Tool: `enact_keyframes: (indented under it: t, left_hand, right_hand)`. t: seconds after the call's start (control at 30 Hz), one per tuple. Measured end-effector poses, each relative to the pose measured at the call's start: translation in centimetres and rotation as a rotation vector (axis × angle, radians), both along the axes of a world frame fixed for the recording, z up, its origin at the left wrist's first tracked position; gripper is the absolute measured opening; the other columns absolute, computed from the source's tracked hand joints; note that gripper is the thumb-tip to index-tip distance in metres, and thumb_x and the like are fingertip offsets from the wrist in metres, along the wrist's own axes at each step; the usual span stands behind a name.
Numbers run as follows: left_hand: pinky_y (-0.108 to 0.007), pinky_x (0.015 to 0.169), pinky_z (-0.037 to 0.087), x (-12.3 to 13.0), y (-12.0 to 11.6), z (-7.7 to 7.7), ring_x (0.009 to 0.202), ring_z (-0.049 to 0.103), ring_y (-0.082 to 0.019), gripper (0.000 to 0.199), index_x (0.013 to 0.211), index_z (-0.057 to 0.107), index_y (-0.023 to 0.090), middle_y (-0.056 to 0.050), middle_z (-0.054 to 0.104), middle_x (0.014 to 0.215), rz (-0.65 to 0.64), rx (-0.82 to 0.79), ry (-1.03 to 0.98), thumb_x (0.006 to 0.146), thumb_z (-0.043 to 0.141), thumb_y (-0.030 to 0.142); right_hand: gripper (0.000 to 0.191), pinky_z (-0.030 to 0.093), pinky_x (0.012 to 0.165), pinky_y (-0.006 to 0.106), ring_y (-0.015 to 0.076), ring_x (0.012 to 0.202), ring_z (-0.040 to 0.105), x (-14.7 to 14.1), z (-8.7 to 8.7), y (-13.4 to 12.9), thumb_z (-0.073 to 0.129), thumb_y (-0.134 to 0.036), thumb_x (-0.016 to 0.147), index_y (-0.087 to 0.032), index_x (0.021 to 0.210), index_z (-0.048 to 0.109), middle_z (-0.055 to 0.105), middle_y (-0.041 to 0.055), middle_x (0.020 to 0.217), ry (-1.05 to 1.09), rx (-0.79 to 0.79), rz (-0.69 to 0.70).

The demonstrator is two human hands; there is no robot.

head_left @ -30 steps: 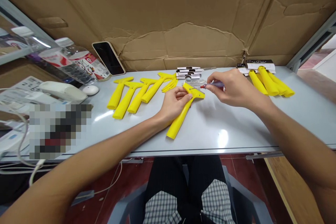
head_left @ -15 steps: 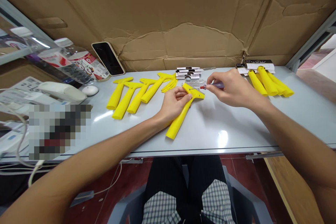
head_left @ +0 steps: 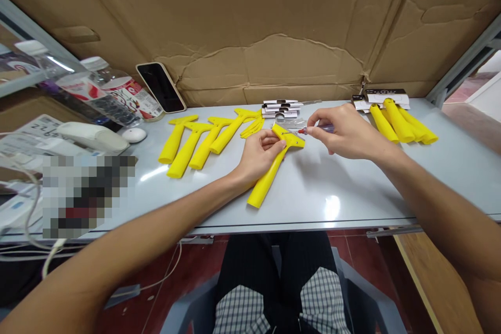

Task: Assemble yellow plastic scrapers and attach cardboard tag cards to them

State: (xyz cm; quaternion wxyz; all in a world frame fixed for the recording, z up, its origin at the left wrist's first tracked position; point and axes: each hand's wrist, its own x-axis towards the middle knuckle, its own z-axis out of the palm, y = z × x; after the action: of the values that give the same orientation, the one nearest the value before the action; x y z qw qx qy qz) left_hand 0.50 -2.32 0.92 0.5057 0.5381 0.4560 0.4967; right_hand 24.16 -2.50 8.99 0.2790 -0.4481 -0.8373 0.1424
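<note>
My left hand [head_left: 259, 155] is closed round the neck of a yellow scraper handle [head_left: 270, 180], whose wide head points away from me. The handle's lower end angles toward the table's front edge. Between the fingers of my right hand [head_left: 344, 133] is a screwdriver [head_left: 324, 128] with a clear purplish grip and a red collar. Its thin shaft reaches left to the scraper head, near a screw; exact contact is too small to tell. Several more yellow scraper handles [head_left: 188, 154] lie in a row to the left. Flat yellow pieces [head_left: 253, 128] lie just behind my left hand.
A stack of black-and-white packs [head_left: 279, 109] stands behind the scraper. More yellow handles [head_left: 401, 122] with carded packs [head_left: 387, 97] lie at the right. A phone [head_left: 162, 87], bottles [head_left: 129, 91], a white mouse [head_left: 134, 135] and a scanner [head_left: 92, 137] occupy the left. Cardboard [head_left: 250, 15] walls the back.
My right hand's fingers have shifted slightly on the screwdriver, and a fingertip now shows below the hand. The left hand and the scraper handle have stayed in place.
</note>
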Motion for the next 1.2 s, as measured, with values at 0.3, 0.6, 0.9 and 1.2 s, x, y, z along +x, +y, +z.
enact_keyframes:
  t: [0.3,0.6,0.9,1.2]
  left_hand:
    - [-0.033,0.072,0.067,0.1,0.0,0.2,0.088,0.08,-0.023,0.021,0.097,0.075,0.017,-0.009,0.083,0.096,0.004,0.006,-0.004,0.083,0.089,0.024]
    - [-0.034,0.076,0.067,-0.1,-0.1,0.2,0.087,0.08,-0.023,0.026,0.098,0.075,0.016,-0.011,0.085,0.099,-0.009,0.01,0.024,0.082,0.092,0.027]
    - [-0.04,0.093,0.068,-0.3,0.3,-0.4,0.1,0.082,-0.026,0.028,0.101,0.076,0.016,-0.011,0.086,0.106,-0.016,0.037,0.04,0.082,0.092,0.03]
    - [-0.045,0.102,0.067,-0.3,0.2,-0.6,0.103,0.082,-0.025,0.021,0.103,0.076,0.016,-0.011,0.085,0.108,-0.01,0.049,0.053,0.088,0.087,0.025]
  right_hand:
    - [0.012,0.048,0.072,0.035,0.0198,0.068,0.066,0.1,-0.5,0.3,0.076,-0.033,0.099,-0.022,0.096,0.081,0.081,0.0038,0.084,0.052,0.121,0.005]
    - [0.013,0.051,0.076,0.037,0.0229,0.081,0.071,0.2,-1.0,0.7,0.073,-0.023,0.096,-0.024,0.092,0.085,0.081,0.0073,0.098,0.056,0.192,0.1]
    - [0.012,0.054,0.075,0.037,0.0238,0.085,0.069,0.8,-1.6,1.6,0.07,-0.021,0.097,-0.023,0.102,0.081,0.078,0.0087,0.106,0.067,0.291,0.172]
    - [0.016,0.055,0.077,0.038,0.0254,0.077,0.077,0.7,-1.1,1.0,0.074,-0.035,0.103,-0.023,0.094,0.079,0.083,0.0059,0.087,0.009,0.245,0.024]
